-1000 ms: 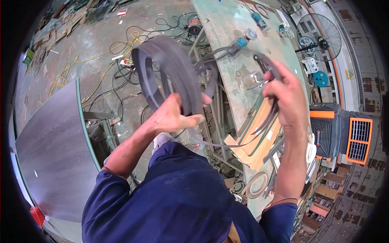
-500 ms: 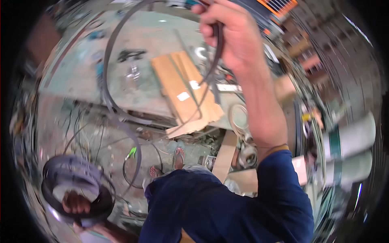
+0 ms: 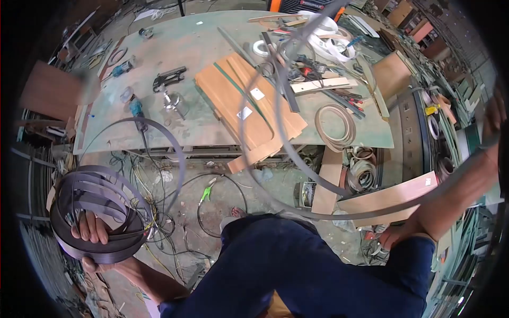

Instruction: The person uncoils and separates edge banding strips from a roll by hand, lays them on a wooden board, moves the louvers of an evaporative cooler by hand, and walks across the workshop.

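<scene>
At the lower left, my left hand (image 3: 91, 228) grips a roll of dark edge banding (image 3: 95, 253), fingers inside the ring and thumb beneath. Loose coils rise from the roll. My right hand (image 3: 495, 116) is out at the far right edge, dark and partly cut off, with its fingers closed around the strip that runs to it. The loose banding strip (image 3: 323, 216) hangs in wide loops before me, crossing over the wooden panels (image 3: 233, 85) on the worktable (image 3: 175, 47).
The worktable holds a black clamp (image 3: 169, 78), a blue power tool (image 3: 136, 108), a coil of light banding (image 3: 335, 127) and white rolls (image 3: 331, 47). Boards (image 3: 392, 200) lean at right. Cables and a green air gun (image 3: 205, 193) lie on the floor.
My right hand has swung from the top centre to the far right, drawing the strip into wider loops. My left hand still holds the roll, and the view has turned slightly.
</scene>
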The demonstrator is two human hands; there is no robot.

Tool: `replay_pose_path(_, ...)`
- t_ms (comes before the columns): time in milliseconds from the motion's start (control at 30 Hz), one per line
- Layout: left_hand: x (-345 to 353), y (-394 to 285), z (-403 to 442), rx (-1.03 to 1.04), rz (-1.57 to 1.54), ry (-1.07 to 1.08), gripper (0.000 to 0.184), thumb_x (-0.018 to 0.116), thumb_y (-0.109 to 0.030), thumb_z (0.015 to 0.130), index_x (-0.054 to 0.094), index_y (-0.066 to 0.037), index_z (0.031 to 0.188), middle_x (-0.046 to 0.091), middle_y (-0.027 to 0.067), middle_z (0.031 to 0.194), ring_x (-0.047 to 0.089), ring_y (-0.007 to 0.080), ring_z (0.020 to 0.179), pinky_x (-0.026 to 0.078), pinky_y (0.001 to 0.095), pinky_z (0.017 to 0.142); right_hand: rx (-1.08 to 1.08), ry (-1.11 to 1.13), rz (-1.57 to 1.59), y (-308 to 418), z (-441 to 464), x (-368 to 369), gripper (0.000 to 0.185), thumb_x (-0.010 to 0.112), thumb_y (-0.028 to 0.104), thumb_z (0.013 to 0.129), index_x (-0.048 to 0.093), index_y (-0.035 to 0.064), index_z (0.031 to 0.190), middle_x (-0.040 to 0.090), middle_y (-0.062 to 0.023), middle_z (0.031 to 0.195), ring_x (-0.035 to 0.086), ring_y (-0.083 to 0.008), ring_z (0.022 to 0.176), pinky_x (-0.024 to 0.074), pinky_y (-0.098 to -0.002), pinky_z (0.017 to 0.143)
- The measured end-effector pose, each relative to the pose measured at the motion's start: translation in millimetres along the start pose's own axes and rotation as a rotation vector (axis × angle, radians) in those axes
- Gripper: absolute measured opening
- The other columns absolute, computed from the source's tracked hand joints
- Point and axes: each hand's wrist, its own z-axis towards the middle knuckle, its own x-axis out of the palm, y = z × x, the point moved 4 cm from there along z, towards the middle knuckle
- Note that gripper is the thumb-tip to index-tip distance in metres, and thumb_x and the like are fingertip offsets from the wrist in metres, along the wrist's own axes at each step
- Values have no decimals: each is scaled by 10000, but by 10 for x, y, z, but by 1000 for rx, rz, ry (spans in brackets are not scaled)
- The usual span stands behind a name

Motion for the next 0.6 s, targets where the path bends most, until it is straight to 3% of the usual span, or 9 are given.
replay_pose_path(33,170,158,157,-24,-25,54,670,745,-82,685,397,31,1247,427,152,1105,466,252,981,439,356,876,-23,-53,-28,183,-14,-194,215,559,-14,876,510,-110,1062,565,-171,973,418,-139,581,342,-312,468)
replay_pose_path(67,268,257,246,-23,-7,-17,637,749,-79,670,403,10,1197,399,125,1047,423,229,913,406,340,806,-45,-107,-58,362,-27,-390,200,561,-24,874,508,-111,1045,564,-170,980,411,-141,585,328,-320,475)
replay_pose_path(133,458,436,358,-29,12,-146,573,758,-72,641,414,-32,1097,343,72,930,339,183,779,340,308,665,127,133,81,754,-59,-668,189,567,-29,869,509,-110,1030,562,-171,986,407,-138,592,317,-319,475)
replay_pose_path(267,700,789,503,-95,32,-110,631,775,-130,692,437,24,1201,392,88,997,408,201,849,392,325,685,-76,13,-149,1421,-417,-1199,201,577,-39,847,534,-134,1019,572,-169,922,383,-133,541,293,-285,429)
replay_pose_path(333,950,1118,574,-157,-14,-70,633,754,-113,724,437,42,1250,379,87,1015,396,203,875,382,324,730,-247,-39,-357,1599,-641,-1317,272,584,-45,837,565,-168,1079,592,-156,847,411,-121,510,370,-269,378)
replay_pose_path(367,1092,1303,597,-187,-35,-51,635,744,-104,740,437,52,1274,373,87,1025,391,205,888,377,323,752,-181,41,-346,1687,-654,-1560,299,573,-30,855,573,-161,1124,613,-169,876,426,-124,504,365,-259,360)
replay_pose_path(500,1344,2292,677,-337,-57,-12,667,726,-148,805,439,83,1362,397,98,1087,409,194,919,395,331,766,-84,-272,-723,1602,-1159,-2534,811,603,101,848,279,-163,1543,533,-130,1259,407,-68,735,345,-162,606)
replay_pose_path(600,1569,2879,754,-448,-21,-60,663,735,-179,806,462,81,1351,428,110,1081,424,201,913,411,326,743,-105,-472,-838,1626,-1414,-2919,781,564,98,805,367,-142,1522,531,-107,1256,409,-58,733,348,-152,610)
